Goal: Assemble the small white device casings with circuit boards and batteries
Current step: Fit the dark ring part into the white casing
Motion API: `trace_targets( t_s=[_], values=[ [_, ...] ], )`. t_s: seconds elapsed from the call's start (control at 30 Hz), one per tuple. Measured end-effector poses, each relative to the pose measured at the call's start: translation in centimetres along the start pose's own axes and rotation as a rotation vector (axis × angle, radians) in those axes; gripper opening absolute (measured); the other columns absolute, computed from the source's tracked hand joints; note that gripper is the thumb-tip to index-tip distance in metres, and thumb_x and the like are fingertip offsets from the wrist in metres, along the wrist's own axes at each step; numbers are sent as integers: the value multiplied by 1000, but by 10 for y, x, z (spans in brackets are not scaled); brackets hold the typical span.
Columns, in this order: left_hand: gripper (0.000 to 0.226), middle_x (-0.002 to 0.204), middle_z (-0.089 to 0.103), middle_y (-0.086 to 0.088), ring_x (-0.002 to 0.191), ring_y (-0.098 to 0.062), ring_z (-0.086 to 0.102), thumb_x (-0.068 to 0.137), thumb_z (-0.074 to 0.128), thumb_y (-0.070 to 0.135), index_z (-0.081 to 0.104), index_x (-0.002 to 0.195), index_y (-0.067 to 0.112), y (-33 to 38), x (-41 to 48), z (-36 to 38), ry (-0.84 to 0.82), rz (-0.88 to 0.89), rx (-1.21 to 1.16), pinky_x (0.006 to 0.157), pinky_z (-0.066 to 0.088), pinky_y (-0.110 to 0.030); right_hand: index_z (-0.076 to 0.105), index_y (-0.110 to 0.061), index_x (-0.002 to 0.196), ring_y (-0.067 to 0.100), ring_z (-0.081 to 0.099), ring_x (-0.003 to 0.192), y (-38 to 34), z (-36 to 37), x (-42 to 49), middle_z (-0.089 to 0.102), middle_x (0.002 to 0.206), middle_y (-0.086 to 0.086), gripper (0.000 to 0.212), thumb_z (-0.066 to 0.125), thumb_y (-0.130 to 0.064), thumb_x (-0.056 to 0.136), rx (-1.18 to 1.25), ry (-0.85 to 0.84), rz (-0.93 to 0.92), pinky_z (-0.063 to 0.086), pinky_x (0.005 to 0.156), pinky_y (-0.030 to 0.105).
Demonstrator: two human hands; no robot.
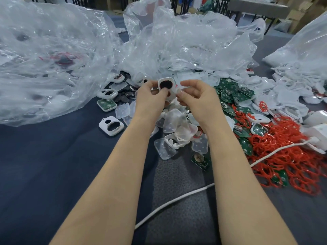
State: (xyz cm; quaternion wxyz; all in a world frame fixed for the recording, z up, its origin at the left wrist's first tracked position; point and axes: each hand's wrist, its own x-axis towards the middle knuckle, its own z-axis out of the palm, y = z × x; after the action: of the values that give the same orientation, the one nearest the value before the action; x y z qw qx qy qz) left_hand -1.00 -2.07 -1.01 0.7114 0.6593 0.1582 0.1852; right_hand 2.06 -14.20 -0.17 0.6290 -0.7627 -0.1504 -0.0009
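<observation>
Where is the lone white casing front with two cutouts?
Head view: the white casing front lies alone on the dark table, left of the left forearm, just this side of the clear plastic bag.

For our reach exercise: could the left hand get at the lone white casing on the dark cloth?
Probably yes: the lone casing lies uncovered beside that forearm, though the left hand holds another casing.

White casing (166, 85) with dark insert, held upright above the parts pile.
</observation>
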Motion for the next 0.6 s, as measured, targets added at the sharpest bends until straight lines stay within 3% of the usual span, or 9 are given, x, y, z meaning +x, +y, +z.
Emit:
trace_targets(
  t_s=[0.17,0.3,0.47,0.6],
  values=[
    [11,83,64,1,75,-12,65,93,57,6,57,92,17,2,-2,0,2,16,-32,53,50,-14,61,-19,83,7,62,63,-2,1,-1,65,73,-1,14,67,-7,87,-56,19,-24,54,64,19],
    [15,86,63,1,83,-15,66,93,56,7,57,87,20,3,-2,1,9,25,-59,56,52,-14,62,-18,83,5,62,62,-1,2,-1,66,73,0,11,67,-9,87,-49,58,-27,53,64,19],
    [9,95,63,-7,88,-18,64,97,50,10,58,98,11,4,-1,3,20,-45,-142,60,54,-15,59,-22,80,17,69,77,-1,6,0,69,79,3,14,65,-12,88,-39,160,-52,58,77,35],
    [13,93,64,-7,84,-15,64,97,48,9,59,90,14,5,-1,2,5,-101,-218,62,54,-17,57,-16,82,15,70,77,-3,8,0,70,83,8,13,63,-7,89,102,196,-31,58,76,32]
  ],
)
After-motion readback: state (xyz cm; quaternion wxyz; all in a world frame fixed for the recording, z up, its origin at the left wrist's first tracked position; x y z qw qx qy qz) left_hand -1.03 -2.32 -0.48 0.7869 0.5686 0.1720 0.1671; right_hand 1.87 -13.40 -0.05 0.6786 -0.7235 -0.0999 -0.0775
